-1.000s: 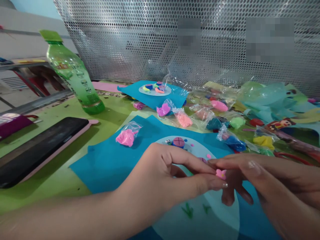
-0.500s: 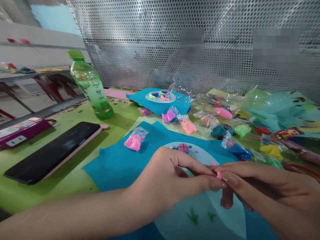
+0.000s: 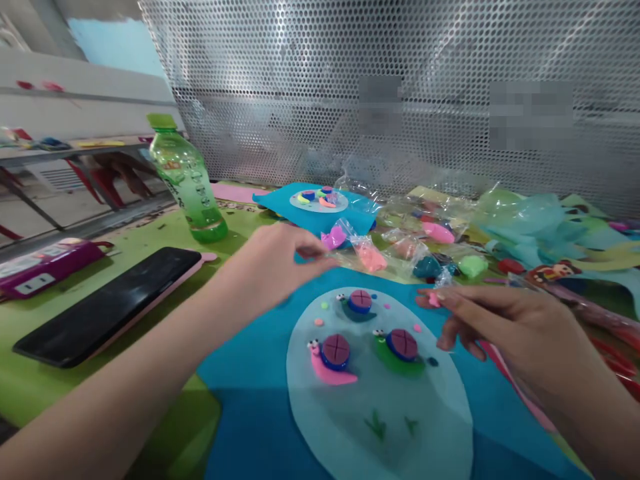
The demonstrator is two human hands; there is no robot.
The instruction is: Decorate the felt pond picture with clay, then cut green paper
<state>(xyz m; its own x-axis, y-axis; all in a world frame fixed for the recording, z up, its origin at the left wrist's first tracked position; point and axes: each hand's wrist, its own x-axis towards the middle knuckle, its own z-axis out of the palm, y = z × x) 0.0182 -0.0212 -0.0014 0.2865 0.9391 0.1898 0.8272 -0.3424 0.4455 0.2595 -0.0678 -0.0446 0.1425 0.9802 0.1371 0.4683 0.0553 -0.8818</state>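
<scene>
My right hand (image 3: 493, 327) pinches a small lump of pink clay (image 3: 434, 299) between thumb and index finger, above the right edge of a pale blue oval (image 3: 345, 413). My left hand (image 3: 287, 260) hovers past the oval's upper left with thumb and fingers drawn together; whatever is between them, if anything, cannot be made out. On the oval are a pink clay snail (image 3: 330, 373), a green clay snail (image 3: 400, 360) and a dark-bodied one (image 3: 360, 302), all with purple-topped, blue-edged shells. Small coloured dots and green grass tufts (image 3: 377, 425) surround them. Blue paper (image 3: 245, 413) lies underneath.
A black phone (image 3: 110, 303), a purple power strip (image 3: 53, 267) and a green bottle (image 3: 187, 180) stand left. Bagged clay, such as an orange-pink lump (image 3: 370, 257), spreads behind and right. Another decorated blue sheet (image 3: 280, 200) lies near the perforated metal panel (image 3: 300, 87).
My hands have moved apart. The left went up and left, away from the pink clay; the right keeps the clay and has risen slightly. The snails on the oval are now uncovered.
</scene>
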